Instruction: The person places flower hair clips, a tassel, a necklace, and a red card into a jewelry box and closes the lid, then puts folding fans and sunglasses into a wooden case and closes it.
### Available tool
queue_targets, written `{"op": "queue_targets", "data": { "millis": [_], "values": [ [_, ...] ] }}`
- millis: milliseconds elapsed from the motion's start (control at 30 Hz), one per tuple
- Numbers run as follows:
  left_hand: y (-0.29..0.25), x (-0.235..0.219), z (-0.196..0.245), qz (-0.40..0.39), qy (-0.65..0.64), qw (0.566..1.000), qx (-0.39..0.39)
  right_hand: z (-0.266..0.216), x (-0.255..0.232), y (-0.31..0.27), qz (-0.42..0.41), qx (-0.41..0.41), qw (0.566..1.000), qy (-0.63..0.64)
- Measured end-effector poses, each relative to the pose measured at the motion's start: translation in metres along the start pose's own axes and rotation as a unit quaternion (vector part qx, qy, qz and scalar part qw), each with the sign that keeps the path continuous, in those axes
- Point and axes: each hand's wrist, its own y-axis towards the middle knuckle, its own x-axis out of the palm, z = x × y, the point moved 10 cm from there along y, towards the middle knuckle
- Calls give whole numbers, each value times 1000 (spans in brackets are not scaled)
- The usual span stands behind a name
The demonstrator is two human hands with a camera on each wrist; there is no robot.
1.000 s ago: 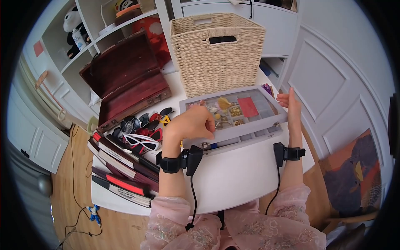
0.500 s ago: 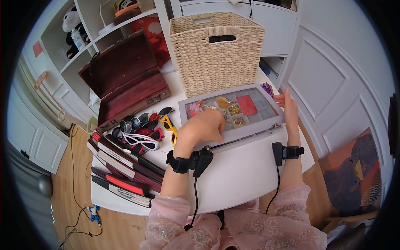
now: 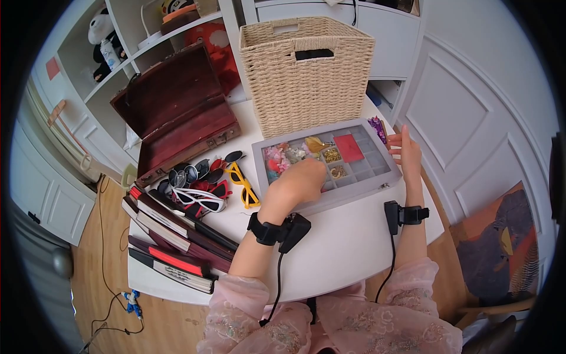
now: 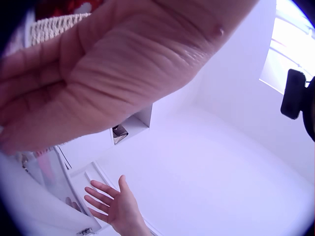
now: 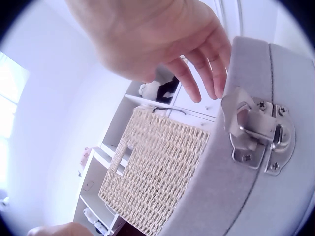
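The grey jewellery box [image 3: 365, 184] lies toward the desk's [image 3: 348, 248] right edge, trinkets [image 3: 295, 152] showing through its clear lid [image 3: 372, 163]. It looks stiff and fairly heavy, the clear panel probably fragile; I would hold it low at both short ends, not by the latch [image 5: 261, 128]. The left hand [image 3: 303, 180] bends over the lid's front; whether its grip has anything, I cannot tell. The right hand [image 3: 405, 154] is spread, holding nothing, beside the right end. Books [image 3: 177, 236] fill the desk's near left corner; a woven basket [image 3: 309, 82] stands at the far edge. Beyond are white shelves [image 3: 231, 35].
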Motion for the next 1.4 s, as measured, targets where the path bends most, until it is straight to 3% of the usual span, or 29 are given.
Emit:
{"op": "queue_targets", "data": {
  "millis": [67,133,267,333,367,433,500,633,700,767,1033,1100,1233,1400],
  "values": [
    [1,-4,3,8,10,1000,-1,2,0,1,2,-3,1000,2],
    [-4,-2,-11,-58,-29,995,-71,1,0,0,4,-7,1000,6],
    [-12,-12,-17,-70,-68,992,-81,-3,2,-1,1,-24,1000,13],
    [-11,-29,-18,12,-96,995,10,-3,1,-3,6,-26,1000,15],
    [-17,-35,-19,7,-94,995,13,-9,2,-6,4,-34,999,15],
    [-36,-78,-35,132,-182,974,-35,-11,2,-6,6,-39,999,18],
    [-54,-104,-41,223,-167,960,-29,-11,6,-5,-9,-51,999,0],
    [-71,-125,-47,277,-189,941,-39,-10,10,-7,-6,-61,997,-49],
    [-69,-126,-47,273,-203,940,-38,-18,10,-5,18,-130,987,-95],
    [-71,-134,-48,322,-229,918,-27,-16,10,-6,21,-128,986,-105],
    [-53,-129,-2,253,-164,953,-6,-19,12,-10,-15,-92,984,-150],
    [-52,-111,14,150,-153,977,12,-25,11,-13,-2,-111,980,-165],
    [-66,-89,8,88,-104,990,-24,-25,16,-15,-20,-117,979,-167],
    [-79,-58,-11,75,-110,990,-50,-29,15,-16,-10,-120,977,-178]
  ]
}}
